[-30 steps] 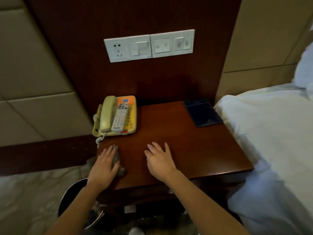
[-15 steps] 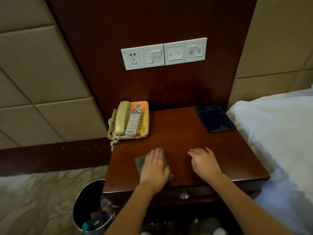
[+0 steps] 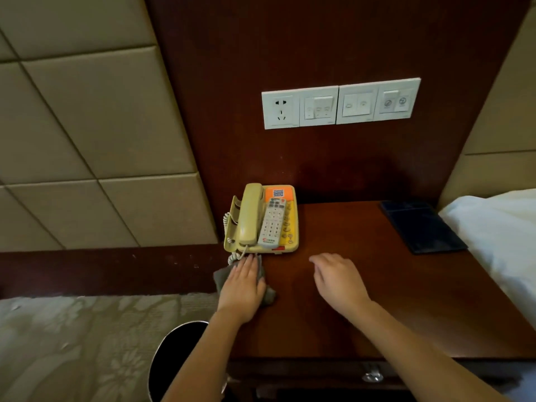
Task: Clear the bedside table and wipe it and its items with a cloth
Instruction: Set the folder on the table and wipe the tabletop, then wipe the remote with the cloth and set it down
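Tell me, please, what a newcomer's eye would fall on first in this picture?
The yellow phone, with a white remote lying on it, stands out at the back left corner of the table, below a white switch panel on the dark wall. Just in front of it the left hand presses a grey cloth flat at the table's left edge, while the right hand, fingers relaxed, is at the middle.
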{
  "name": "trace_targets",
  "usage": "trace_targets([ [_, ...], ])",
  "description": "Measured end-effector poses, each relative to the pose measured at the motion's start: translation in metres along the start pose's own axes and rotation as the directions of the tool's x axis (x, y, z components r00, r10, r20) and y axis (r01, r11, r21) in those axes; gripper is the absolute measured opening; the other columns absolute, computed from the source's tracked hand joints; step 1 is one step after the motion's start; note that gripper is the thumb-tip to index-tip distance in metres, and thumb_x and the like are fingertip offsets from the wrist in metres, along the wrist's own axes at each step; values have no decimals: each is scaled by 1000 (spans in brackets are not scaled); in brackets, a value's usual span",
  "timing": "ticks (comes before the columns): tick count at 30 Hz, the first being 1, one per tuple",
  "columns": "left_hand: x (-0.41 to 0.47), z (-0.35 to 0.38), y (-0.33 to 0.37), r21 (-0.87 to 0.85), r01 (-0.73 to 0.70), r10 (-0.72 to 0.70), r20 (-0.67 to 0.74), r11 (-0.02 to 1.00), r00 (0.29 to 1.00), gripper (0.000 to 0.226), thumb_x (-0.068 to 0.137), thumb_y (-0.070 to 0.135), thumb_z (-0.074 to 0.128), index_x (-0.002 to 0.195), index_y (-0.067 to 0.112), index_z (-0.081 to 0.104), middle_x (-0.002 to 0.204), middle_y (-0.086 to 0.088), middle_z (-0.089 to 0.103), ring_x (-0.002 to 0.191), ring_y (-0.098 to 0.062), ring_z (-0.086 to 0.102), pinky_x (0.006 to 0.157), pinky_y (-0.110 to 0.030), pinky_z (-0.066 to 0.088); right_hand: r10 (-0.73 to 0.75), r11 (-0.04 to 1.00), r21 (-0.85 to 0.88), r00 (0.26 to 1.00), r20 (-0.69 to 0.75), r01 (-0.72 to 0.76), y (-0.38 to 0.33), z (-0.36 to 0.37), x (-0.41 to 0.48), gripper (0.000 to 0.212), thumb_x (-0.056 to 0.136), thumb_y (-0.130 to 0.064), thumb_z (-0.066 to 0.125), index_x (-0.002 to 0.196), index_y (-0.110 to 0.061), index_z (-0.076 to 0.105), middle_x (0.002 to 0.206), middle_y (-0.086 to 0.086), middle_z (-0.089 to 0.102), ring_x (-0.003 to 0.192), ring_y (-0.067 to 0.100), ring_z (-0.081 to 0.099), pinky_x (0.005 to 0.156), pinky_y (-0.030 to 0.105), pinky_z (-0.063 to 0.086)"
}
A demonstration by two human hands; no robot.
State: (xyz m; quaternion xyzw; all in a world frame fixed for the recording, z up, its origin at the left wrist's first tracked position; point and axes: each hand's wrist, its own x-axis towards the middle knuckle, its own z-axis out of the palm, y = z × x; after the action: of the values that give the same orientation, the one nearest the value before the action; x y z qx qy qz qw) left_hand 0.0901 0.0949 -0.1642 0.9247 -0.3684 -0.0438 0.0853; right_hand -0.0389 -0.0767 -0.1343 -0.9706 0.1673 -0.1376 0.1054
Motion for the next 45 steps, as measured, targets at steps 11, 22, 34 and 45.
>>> trace_targets([
  [11,-14,7,-10,-55,82,-84,-42,995,996,60,102,36,20,152,11,-2,160,-5,-5,146,-14,-8,118,-26,-4,104,992,-91,968,228,-85,-72,11,96,67,89,-52,50,146,-39,16,154,15,10,134,35,27,101,49,33],
  [22,-71,9,12,-8,192,-192,-22,981,981,60,102,38,16,151,9,-5,159,-7,-8,147,-19,-9,117,-30,-5,255,848,456,962,96,-271,-63,0,66,22,94,-13,52,112,-21,44,127,10,41,105,27,51,80,27,49],
  [34,-108,-105,151,-999,-23,-441,-9,-27,897,37,105,24,24,137,17,42,137,-5,47,127,-17,43,104,-31,35,192,-161,910,892,409,-382,-68,-110,-45,36,95,-16,53,131,-14,50,114,4,62,107,21,60,87,36,52],
  [45,-113,-211,188,-821,-401,-247,-521,406,817,49,105,23,21,151,13,9,159,1,-2,145,-8,-4,120,-29,0,128,2,997,989,80,-81,-114,-211,-94,30,102,-19,36,126,-27,52,126,0,59,121,17,53,105,39,42],
])
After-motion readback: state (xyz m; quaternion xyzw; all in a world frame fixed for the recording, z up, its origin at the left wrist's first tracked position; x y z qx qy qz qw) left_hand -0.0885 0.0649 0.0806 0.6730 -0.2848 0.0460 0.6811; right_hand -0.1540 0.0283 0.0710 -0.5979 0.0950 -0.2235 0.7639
